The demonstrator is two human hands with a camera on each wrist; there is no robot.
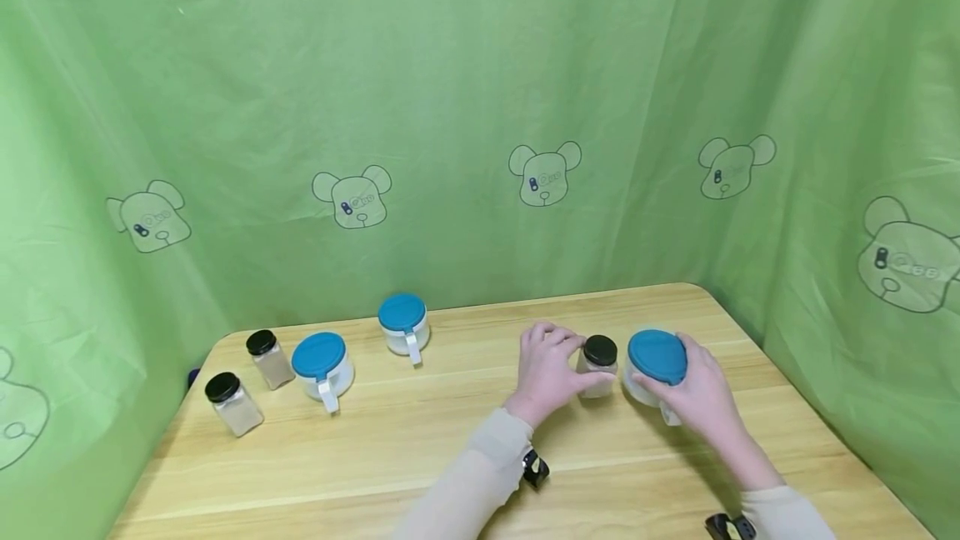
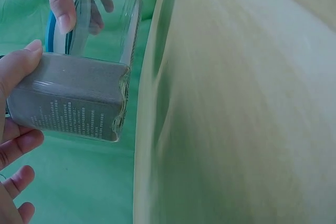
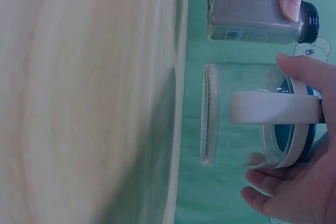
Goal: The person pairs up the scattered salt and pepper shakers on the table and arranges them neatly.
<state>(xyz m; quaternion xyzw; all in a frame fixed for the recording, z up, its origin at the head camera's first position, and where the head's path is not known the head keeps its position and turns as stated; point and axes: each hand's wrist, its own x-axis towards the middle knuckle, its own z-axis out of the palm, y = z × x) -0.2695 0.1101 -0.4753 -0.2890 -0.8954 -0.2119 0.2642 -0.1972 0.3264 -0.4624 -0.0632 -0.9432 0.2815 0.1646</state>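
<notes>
- Square clear-glass jar [image 3: 252, 14] with a black ridged lid and greyish-brown filling: raised above the worktop's right half, towards the far edge; its printed lettering is too small to read.
- Left hand [image 1: 550, 372]: thumb and fingers hold the jar near its lid, the outer fingers free; the exact contact on the far side cannot be made out.
- Round clear-glass pot [image 3: 257, 111] with a blue lid and white handle: also raised, just beside the jar but apart, nearer the right edge; the hand partly covers its handle in the head view.
- Right hand [image 1: 703, 394]: grips the pot around its lid rim; some fingers are hidden behind it.
- Light wood-grain worktop [image 1: 322, 473]: near edge cut off by the frame.
- Two further black-lidded jars [image 1: 238, 408], near the left edge towards the far left corner.
- Two further blue-lidded pots [image 1: 321, 357]: one beside those jars, one close to the far edge; lids conceal much of their interiors.
- Pale sleeves [image 1: 483, 461]: cut off below.
- Green printed curtain [image 1: 450, 107]: purple shapes cropped at the top.
</notes>
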